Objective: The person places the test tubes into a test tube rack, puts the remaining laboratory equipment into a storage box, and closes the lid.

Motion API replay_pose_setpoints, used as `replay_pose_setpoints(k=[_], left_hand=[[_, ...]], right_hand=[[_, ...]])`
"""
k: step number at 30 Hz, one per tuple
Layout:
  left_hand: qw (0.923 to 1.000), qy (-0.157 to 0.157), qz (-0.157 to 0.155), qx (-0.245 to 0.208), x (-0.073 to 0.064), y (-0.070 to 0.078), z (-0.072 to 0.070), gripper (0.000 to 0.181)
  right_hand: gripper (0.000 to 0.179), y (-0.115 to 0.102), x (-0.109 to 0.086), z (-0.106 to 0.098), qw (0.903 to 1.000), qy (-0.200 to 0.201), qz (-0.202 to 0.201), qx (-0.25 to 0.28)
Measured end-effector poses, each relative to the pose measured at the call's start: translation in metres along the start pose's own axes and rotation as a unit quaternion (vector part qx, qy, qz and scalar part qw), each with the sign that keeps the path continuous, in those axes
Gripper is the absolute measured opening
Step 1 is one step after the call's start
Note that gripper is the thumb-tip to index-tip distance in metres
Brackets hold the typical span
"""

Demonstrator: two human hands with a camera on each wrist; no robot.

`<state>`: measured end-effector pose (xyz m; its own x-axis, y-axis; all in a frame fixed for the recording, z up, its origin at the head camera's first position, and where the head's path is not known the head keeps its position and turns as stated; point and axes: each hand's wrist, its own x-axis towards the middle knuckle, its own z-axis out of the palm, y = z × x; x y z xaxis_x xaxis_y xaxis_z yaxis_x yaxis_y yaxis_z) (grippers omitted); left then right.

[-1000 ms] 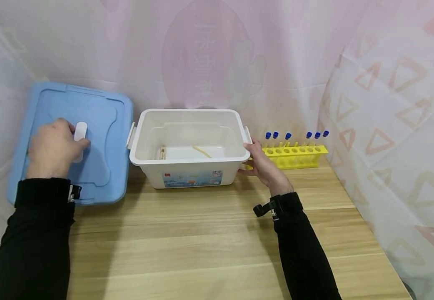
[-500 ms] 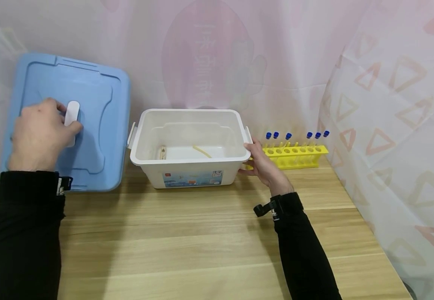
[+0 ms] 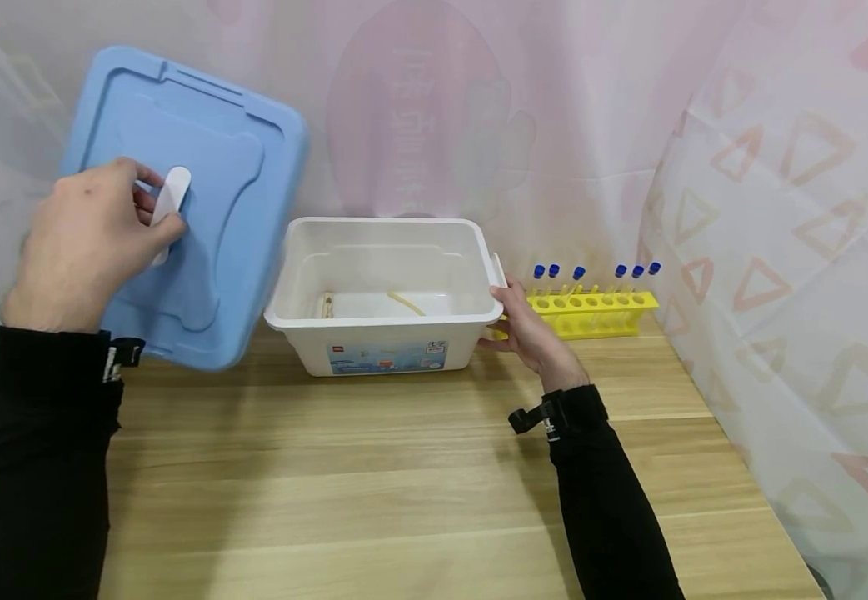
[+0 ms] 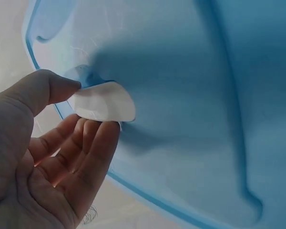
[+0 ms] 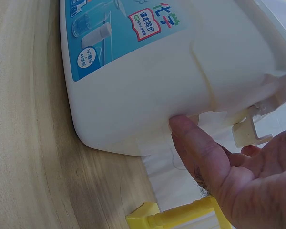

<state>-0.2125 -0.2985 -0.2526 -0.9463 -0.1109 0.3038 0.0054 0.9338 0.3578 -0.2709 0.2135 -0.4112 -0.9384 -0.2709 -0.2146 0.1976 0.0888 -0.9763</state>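
My left hand [image 3: 92,237] pinches the white handle [image 3: 173,200] of a blue lid [image 3: 231,225] between thumb and fingers. The lid hangs tilted above the table, left of a white plastic storage box [image 3: 385,325], and its right edge covers the box's left latch. In the left wrist view the thumb lies on one side of the handle, the fingers on the other. My right hand [image 3: 527,333] holds the box's right end, with a finger at the rim near the latch. The right wrist view shows one digit touching the wall below; other fingertips are partly hidden.
A yellow test tube rack [image 3: 591,312] with several blue-capped tubes stands right of the box. Inside the box lie a thin yellowish strip [image 3: 406,303] and a small pale piece [image 3: 326,306]. A curtain [image 3: 569,100] closes off the back of the wooden table [image 3: 351,483].
The left hand has raised the lid, first slightly left, then right towards the box, and the lid has tilted. The right hand and the box have barely moved.
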Motion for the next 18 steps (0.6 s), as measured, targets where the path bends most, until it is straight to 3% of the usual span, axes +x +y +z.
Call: replay_pose_setpoints(k=[9,18], left_hand=[[0.9980,-0.032,0.040,-0.038,0.010,0.012,-0.001,0.054],[0.9912,-0.062,0.051,-0.105,0.019,0.022,0.001,0.055]], right_hand=[[0.084,0.000,0.000,-0.001,1.0000,0.001,-0.001,-0.005],[0.083,0.000,0.001,-0.003,1.0000,0.001,-0.003,-0.009]])
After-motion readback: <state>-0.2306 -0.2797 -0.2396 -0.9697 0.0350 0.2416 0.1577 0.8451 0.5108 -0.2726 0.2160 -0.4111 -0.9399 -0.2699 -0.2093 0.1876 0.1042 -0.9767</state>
